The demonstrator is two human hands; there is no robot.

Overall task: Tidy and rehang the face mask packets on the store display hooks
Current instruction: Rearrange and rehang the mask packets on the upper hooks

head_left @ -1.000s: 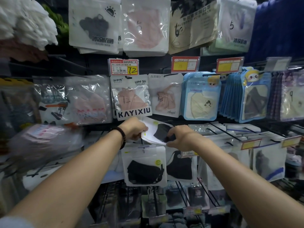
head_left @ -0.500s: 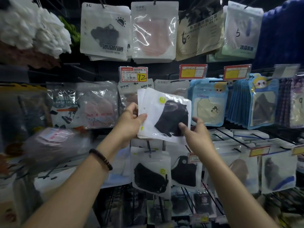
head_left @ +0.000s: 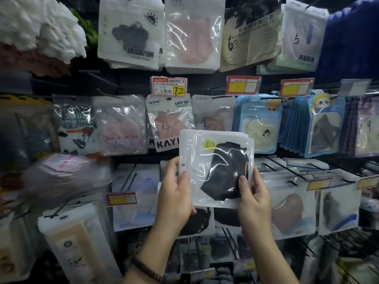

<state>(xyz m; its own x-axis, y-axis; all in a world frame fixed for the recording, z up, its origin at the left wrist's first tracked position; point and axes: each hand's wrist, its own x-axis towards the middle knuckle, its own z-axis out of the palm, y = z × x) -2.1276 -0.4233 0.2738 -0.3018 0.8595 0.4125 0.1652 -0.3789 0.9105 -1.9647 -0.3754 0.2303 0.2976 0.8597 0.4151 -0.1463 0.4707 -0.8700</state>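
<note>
I hold a small stack of clear packets with a black face mask (head_left: pixel 221 160) inside, upright in front of the display. My left hand (head_left: pixel 174 193) grips the stack's left edge, thumb near its hang hole. My right hand (head_left: pixel 254 193) holds the lower right corner, thumb on the black mask. A yellow round sticker marks the front packet near the top. Behind my hands hang more black mask packets (head_left: pixel 196 222) on the lower row, partly hidden.
Rows of mask packets hang all around: a KAYIXIU packet (head_left: pixel 168 124), blue cartoon packets (head_left: pixel 260 126), and pink and black ones above. Black wire hooks (head_left: pixel 287 169) with price tags (head_left: pixel 121 198) jut out at the right and lower left. A blurred bundle sits at left.
The packet stack was lifted off the hook area, raised, then brought lower and closer to me. Both hands regripped it at its sides, and the view moved nearer to the display.
</note>
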